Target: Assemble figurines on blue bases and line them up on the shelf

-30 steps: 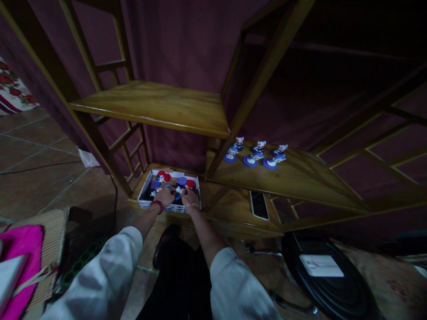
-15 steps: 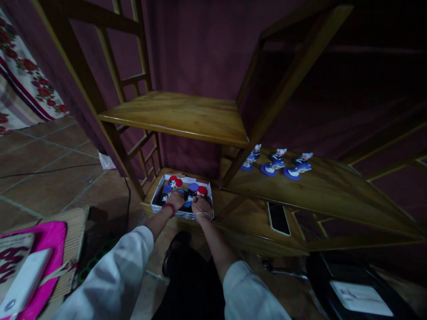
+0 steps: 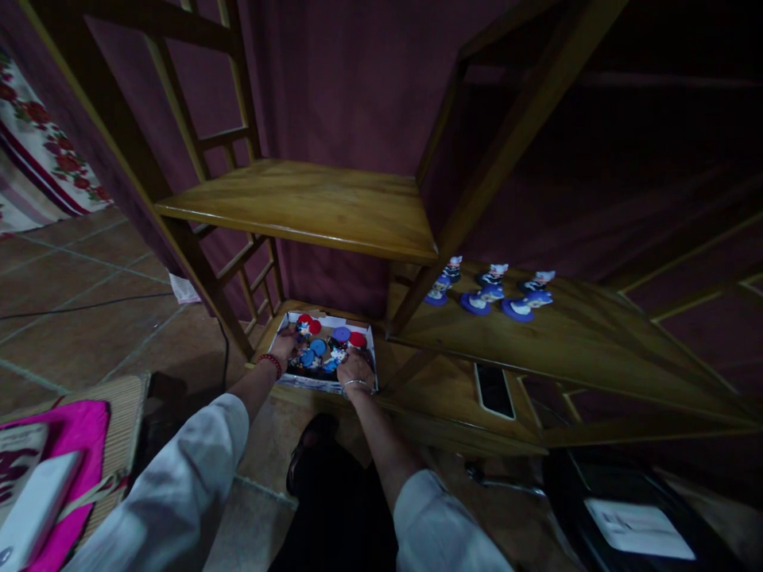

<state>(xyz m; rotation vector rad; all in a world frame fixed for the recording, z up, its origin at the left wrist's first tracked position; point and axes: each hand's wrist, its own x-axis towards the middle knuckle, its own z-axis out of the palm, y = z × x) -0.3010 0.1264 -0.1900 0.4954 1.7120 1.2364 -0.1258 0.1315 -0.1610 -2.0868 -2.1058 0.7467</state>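
Observation:
A shallow white cardboard box (image 3: 374, 349) sits on the low wooden shelf with several small figurines lying in it. My left hand (image 3: 284, 343) reaches over the box's left side, fingers bent down inside; whatever they grip is hidden. At the right side, my right hand (image 3: 356, 370) is closed with its fingertips at a blue-and-white figurine (image 3: 335, 360). Between the hands lies a figurine with a round blue base (image 3: 318, 347). Toward the back are a red-topped figurine (image 3: 305, 323), a purple round base (image 3: 342, 334) and a red round piece (image 3: 358, 339).
Several figurines on purple and dark bases, one a blue figurine (image 3: 482, 299), stand on the raised shelf (image 3: 572, 342) at right. A phone (image 3: 494, 390) lies on the low shelf. An upper shelf board (image 3: 310, 202) overhangs the box. A black stool (image 3: 572, 508) stands at lower right.
My left hand has moved left from the box's middle to its left side, uncovering the blue-based figurine. My right hand stays at the right side. The view has shifted slightly.

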